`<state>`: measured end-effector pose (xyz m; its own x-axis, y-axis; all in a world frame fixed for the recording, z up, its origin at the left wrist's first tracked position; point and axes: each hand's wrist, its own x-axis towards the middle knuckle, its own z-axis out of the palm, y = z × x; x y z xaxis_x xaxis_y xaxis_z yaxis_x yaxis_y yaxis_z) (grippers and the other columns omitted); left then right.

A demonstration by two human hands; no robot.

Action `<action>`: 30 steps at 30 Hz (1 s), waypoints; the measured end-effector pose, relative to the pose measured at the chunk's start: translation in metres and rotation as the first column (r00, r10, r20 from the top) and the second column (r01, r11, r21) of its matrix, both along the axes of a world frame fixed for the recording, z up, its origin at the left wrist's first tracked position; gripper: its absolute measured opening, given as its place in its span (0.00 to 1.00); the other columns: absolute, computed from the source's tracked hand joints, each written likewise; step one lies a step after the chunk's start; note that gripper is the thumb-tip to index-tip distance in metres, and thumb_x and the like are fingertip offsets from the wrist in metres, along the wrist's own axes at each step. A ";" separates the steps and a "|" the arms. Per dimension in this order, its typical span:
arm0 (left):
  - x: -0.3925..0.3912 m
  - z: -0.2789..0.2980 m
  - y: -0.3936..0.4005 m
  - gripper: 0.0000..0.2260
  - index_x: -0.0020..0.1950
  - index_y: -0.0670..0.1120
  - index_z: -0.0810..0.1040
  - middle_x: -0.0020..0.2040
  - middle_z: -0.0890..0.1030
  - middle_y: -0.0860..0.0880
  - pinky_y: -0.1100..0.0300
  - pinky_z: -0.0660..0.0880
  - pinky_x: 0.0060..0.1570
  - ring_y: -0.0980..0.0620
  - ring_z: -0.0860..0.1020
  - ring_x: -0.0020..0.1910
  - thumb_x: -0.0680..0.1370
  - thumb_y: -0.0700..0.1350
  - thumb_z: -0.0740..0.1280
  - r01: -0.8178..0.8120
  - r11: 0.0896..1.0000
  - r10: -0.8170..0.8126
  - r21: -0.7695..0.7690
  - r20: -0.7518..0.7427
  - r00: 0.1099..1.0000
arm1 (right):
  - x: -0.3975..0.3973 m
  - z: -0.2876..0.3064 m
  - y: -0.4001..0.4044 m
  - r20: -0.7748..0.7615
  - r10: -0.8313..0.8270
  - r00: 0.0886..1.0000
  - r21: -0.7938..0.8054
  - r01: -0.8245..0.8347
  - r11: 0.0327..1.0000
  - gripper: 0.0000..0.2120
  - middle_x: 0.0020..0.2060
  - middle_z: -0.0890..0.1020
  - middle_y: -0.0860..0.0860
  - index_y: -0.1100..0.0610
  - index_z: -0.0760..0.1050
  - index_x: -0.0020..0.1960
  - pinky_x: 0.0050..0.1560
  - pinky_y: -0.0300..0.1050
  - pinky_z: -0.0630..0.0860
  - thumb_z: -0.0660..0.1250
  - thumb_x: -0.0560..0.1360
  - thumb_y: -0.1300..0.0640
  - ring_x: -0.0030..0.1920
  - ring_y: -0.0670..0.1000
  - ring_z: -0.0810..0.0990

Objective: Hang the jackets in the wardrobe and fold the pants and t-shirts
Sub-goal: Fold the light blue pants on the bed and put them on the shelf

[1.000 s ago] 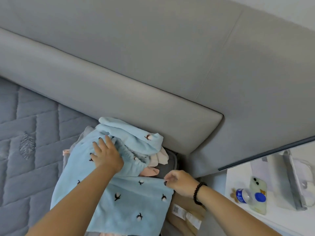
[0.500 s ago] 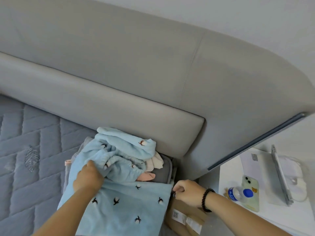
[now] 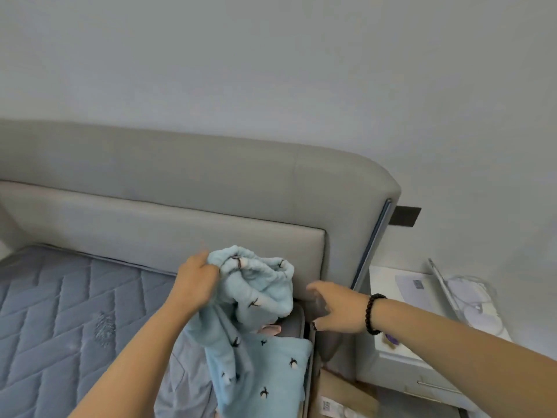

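Near the padded grey headboard (image 3: 168,224), the left hand (image 3: 196,286) grips the elasticated waistband of light blue fleece pants with small dark motifs (image 3: 256,312), lifted above the clothes pile; the right hand (image 3: 337,309), fingers spread and empty, should probably take the waistband's far side, so the legs hang even before folding.

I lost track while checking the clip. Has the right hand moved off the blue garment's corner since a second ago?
Yes. The right hand has let go and now hangs open, up near the headboard cushion, clear of the blue garment.
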<state>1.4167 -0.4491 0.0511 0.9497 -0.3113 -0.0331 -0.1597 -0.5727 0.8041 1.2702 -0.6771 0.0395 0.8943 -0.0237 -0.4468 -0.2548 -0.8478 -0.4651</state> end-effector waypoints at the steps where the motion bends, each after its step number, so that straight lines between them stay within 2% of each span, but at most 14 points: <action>1: -0.013 0.017 0.000 0.07 0.43 0.42 0.76 0.40 0.79 0.46 0.55 0.71 0.36 0.47 0.76 0.40 0.76 0.41 0.59 0.060 0.998 -0.060 -0.018 0.016 0.998 | -0.010 0.015 0.005 0.076 -0.006 0.997 0.014 0.005 1.000 0.36 0.71 0.64 0.53 0.56 0.54 0.76 0.58 0.38 0.68 0.69 0.75 0.52 0.63 0.50 0.69; 3: -0.044 0.053 -0.004 0.04 0.37 0.41 0.70 0.33 0.74 0.49 0.59 0.67 0.33 0.52 0.70 0.32 0.69 0.41 0.58 0.187 0.978 -0.184 -0.097 0.032 0.982 | -0.031 0.040 0.013 0.198 -0.038 0.979 0.036 0.031 0.999 0.42 0.73 0.58 0.54 0.55 0.49 0.77 0.57 0.38 0.69 0.71 0.73 0.52 0.63 0.51 0.69; 6: -0.093 0.099 -0.017 0.08 0.36 0.38 0.68 0.30 0.70 0.50 0.61 0.65 0.31 0.55 0.67 0.29 0.64 0.42 0.56 0.401 0.905 -0.387 -0.145 0.114 0.915 | -0.063 0.070 0.019 0.369 -0.080 0.926 0.056 0.064 0.996 0.50 0.75 0.47 0.48 0.51 0.40 0.78 0.65 0.38 0.64 0.73 0.70 0.49 0.73 0.51 0.59; 8: -0.121 0.120 -0.027 0.07 0.35 0.38 0.69 0.27 0.69 0.55 0.65 0.64 0.29 0.57 0.66 0.27 0.63 0.42 0.57 0.488 0.862 -0.466 -0.136 0.162 0.870 | -0.090 0.096 0.020 0.470 -0.084 0.879 0.072 0.057 0.996 0.49 0.75 0.48 0.45 0.47 0.43 0.78 0.69 0.41 0.62 0.73 0.69 0.49 0.73 0.46 0.56; 10: -0.148 0.139 -0.041 0.06 0.33 0.38 0.69 0.25 0.69 0.56 0.66 0.64 0.28 0.58 0.65 0.26 0.62 0.41 0.57 0.535 0.821 -0.502 -0.199 0.195 0.842 | -0.120 0.120 0.018 0.551 -0.069 0.831 0.064 0.040 0.997 0.37 0.71 0.64 0.51 0.50 0.61 0.74 0.64 0.42 0.69 0.73 0.70 0.53 0.67 0.46 0.66; 12: -0.177 0.158 -0.053 0.04 0.31 0.40 0.68 0.25 0.69 0.55 0.66 0.64 0.26 0.58 0.65 0.25 0.61 0.40 0.57 0.561 0.769 -0.529 -0.307 0.188 0.827 | -0.153 0.135 0.015 0.583 -0.109 0.805 0.043 0.104 0.994 0.19 0.54 0.79 0.54 0.57 0.74 0.60 0.52 0.46 0.76 0.70 0.70 0.56 0.53 0.51 0.77; 15: -0.217 0.188 -0.073 0.12 0.37 0.34 0.75 0.30 0.75 0.47 0.63 0.68 0.27 0.54 0.70 0.27 0.60 0.39 0.57 0.570 0.670 -0.582 -0.476 0.142 0.801 | -0.202 0.142 0.001 0.582 -0.259 0.771 0.110 0.241 0.964 0.09 0.44 0.81 0.52 0.57 0.74 0.50 0.48 0.48 0.76 0.68 0.71 0.57 0.45 0.50 0.79; 17: -0.244 0.207 -0.085 0.16 0.39 0.41 0.82 0.34 0.81 0.45 0.62 0.73 0.29 0.51 0.78 0.31 0.59 0.38 0.58 0.589 0.558 -0.652 -0.584 0.131 0.747 | -0.234 0.143 -0.011 0.601 -0.303 0.739 0.134 0.280 0.951 0.05 0.42 0.81 0.50 0.57 0.75 0.46 0.47 0.47 0.76 0.68 0.72 0.57 0.43 0.48 0.79; 19: -0.269 0.220 -0.098 0.18 0.40 0.43 0.84 0.38 0.83 0.43 0.61 0.75 0.32 0.46 0.79 0.37 0.59 0.39 0.57 0.612 0.465 -0.707 -0.640 0.147 0.692 | -0.269 0.148 -0.024 0.607 -0.360 0.708 0.157 0.337 0.928 0.04 0.43 0.82 0.50 0.58 0.76 0.46 0.48 0.46 0.76 0.67 0.75 0.57 0.44 0.47 0.79; 21: -0.292 0.227 -0.112 0.17 0.39 0.42 0.83 0.39 0.83 0.41 0.60 0.76 0.35 0.45 0.79 0.37 0.60 0.41 0.58 0.619 0.446 -0.721 -0.646 0.151 0.677 | -0.308 0.153 -0.038 0.618 -0.432 0.657 0.189 0.409 0.893 0.07 0.45 0.82 0.52 0.59 0.77 0.48 0.49 0.47 0.76 0.66 0.76 0.55 0.46 0.49 0.80; 24: -0.323 0.224 -0.130 0.13 0.40 0.39 0.75 0.35 0.76 0.42 0.58 0.71 0.34 0.47 0.73 0.35 0.62 0.46 0.61 0.655 0.437 -0.739 -0.616 0.170 0.652 | -0.376 0.165 -0.053 0.655 -0.516 0.552 0.220 0.514 0.829 0.07 0.41 0.82 0.49 0.55 0.77 0.45 0.45 0.43 0.75 0.66 0.77 0.52 0.43 0.46 0.79; 26: -0.343 0.217 -0.141 0.14 0.43 0.43 0.75 0.37 0.77 0.44 0.55 0.73 0.38 0.48 0.74 0.37 0.66 0.52 0.64 0.751 0.388 -0.773 -0.534 0.255 0.581 | -0.423 0.177 -0.058 0.665 -0.557 0.497 0.237 0.568 0.788 0.03 0.40 0.82 0.45 0.52 0.78 0.45 0.44 0.37 0.74 0.67 0.77 0.54 0.42 0.43 0.79; 28: -0.373 0.214 -0.152 0.19 0.53 0.55 0.74 0.41 0.80 0.45 0.55 0.76 0.42 0.50 0.77 0.38 0.65 0.59 0.70 0.883 0.386 -0.799 -0.266 0.382 0.464 | -0.477 0.193 -0.059 0.661 -0.585 0.470 0.225 0.620 0.752 0.03 0.42 0.84 0.44 0.50 0.81 0.47 0.45 0.32 0.75 0.69 0.76 0.56 0.44 0.40 0.80; 30: -0.408 0.217 -0.161 0.26 0.57 0.62 0.68 0.42 0.80 0.50 0.60 0.76 0.41 0.54 0.77 0.39 0.64 0.55 0.76 0.927 0.365 -0.845 0.083 0.447 0.293 | -0.533 0.209 -0.059 0.661 -0.598 0.454 0.191 0.669 0.719 0.07 0.41 0.84 0.38 0.46 0.82 0.47 0.45 0.28 0.74 0.70 0.74 0.58 0.44 0.35 0.80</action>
<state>1.0083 -0.6100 0.2681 -0.0027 -0.9296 0.3685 -0.7656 0.2390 0.5972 0.7369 -0.7359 0.2487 0.6534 -0.7103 0.2619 -0.4086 -0.6220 -0.6680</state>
